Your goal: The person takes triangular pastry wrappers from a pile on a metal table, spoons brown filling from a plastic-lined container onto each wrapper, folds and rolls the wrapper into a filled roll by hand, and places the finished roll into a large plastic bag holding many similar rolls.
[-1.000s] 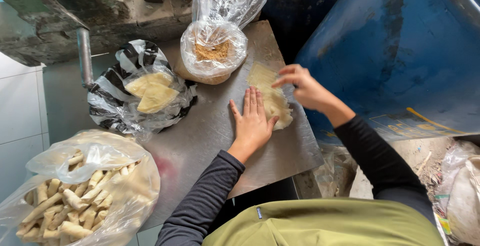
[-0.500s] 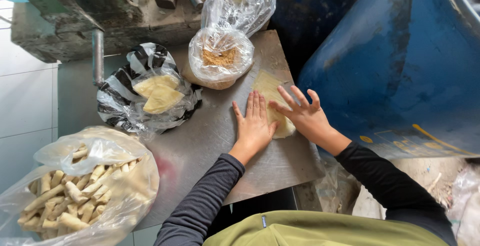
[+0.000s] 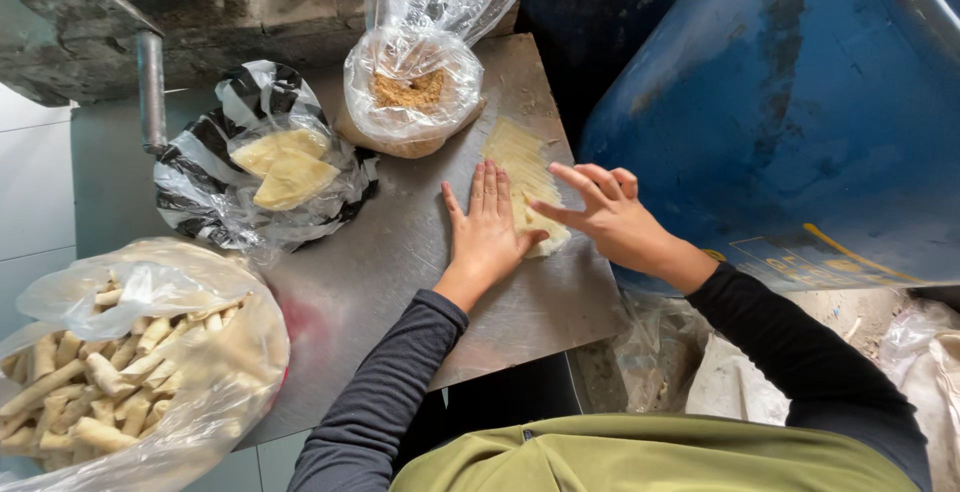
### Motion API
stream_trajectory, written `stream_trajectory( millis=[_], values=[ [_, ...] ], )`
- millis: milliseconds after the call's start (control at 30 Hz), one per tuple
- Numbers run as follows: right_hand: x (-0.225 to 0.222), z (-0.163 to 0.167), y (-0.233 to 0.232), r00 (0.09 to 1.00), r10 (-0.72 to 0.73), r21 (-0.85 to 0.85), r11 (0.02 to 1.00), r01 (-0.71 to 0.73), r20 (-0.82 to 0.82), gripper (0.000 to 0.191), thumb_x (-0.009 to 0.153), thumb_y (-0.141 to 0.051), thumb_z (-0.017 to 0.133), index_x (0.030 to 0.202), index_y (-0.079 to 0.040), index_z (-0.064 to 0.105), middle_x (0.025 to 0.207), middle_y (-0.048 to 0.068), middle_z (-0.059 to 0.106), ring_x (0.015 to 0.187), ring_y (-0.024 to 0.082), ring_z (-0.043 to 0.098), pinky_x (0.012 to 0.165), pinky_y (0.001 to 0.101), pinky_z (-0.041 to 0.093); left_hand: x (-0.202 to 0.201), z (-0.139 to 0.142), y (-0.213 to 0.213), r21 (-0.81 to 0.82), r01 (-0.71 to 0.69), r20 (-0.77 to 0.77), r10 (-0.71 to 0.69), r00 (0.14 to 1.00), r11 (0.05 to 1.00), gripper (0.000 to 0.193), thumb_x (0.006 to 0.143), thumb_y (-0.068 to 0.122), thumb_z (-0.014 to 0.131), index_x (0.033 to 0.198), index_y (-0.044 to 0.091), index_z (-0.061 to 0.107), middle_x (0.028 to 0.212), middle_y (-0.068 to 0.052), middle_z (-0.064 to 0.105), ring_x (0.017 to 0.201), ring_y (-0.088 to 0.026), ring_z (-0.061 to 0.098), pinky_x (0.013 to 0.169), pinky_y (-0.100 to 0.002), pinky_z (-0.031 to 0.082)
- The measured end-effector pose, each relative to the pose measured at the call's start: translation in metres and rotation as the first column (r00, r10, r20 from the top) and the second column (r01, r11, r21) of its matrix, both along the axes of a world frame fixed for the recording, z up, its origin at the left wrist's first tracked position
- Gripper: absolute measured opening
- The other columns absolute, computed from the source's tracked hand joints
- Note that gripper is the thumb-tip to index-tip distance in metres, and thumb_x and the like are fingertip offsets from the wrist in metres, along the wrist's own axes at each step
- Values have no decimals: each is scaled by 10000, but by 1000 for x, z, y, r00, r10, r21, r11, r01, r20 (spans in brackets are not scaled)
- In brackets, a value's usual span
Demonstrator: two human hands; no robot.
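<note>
While I look down at the dull grey metal tabletop (image 3: 380, 252), my left hand (image 3: 487, 232) lies flat, fingers straight and close together, its edge on the near end of a thin pale yellow pastry sheet (image 3: 520, 167). My right hand (image 3: 600, 214) hovers at that end, fingers spread, holding nothing. A clear plastic bag of brown crumbly filling (image 3: 412, 97) sits just beyond.

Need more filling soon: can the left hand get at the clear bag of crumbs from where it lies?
Probably yes: the left hand lies flat beside the wrapper, with only bare metal table before the clear bag of crumbs.
</note>
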State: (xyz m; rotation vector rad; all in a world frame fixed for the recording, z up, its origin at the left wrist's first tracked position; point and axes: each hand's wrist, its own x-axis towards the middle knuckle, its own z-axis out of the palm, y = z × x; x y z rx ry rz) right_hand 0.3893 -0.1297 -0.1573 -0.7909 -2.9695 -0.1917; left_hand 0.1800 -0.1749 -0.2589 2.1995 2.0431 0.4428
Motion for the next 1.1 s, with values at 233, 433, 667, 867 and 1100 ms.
stream_trajectory(
  millis=[233,433,667,867,1100],
  values=[
    [0,-19,1,987,158,188,970,-155,3,717,899,-63,628,1506,-420,492,1608,38,340,1420,231,323,1129,436,237,0,-1,0,-11,6,-27,-7,1000,1000,1180,828,782,512,1573,-79,200,1677,-237,146,1572,-313,70,1148,-752,-18],
    [-2,-30,31,964,228,490,831,-265,135,708,997,-188,614,1567,-525,360,1612,-35,379,1418,201,325,1142,443,203,0,-7,1,-5,12,-3,-12,1000,1000,1189,824,786,518,1570,-86,203,1676,-243,139,1570,-315,62,1148,-759,-12],
    [-14,-17,68,945,208,585,745,-320,252,778,993,-188,615,1599,-550,289,1600,-66,390,1394,168,354,1115,415,222,0,-6,4,-43,3,-32,-5,999,999,1215,799,796,533,1562,-93,214,1673,-251,134,1570,-311,62,1147,-752,-9],
    [-36,-4,92,943,196,626,708,-327,270,801,982,-169,624,1593,-570,295,1609,-96,397,1375,148,367,1086,385,240,-1,-8,6,-16,9,-46,-9,999,1000,1216,809,816,503,1557,-99,219,1667,-257,141,1568,-323,67,1143,-760,-1],
    [-59,10,106,962,181,654,705,-273,206,767,981,-175,631,1611,-519,359,1626,-64,401,1367,173,399,1097,394,253,0,-14,7,-11,0,-53,-1,999,1000,1216,811,822,494,1555,-99,218,1668,-258,145,1568,-324,62,1141,-761,-3]
  ],
)
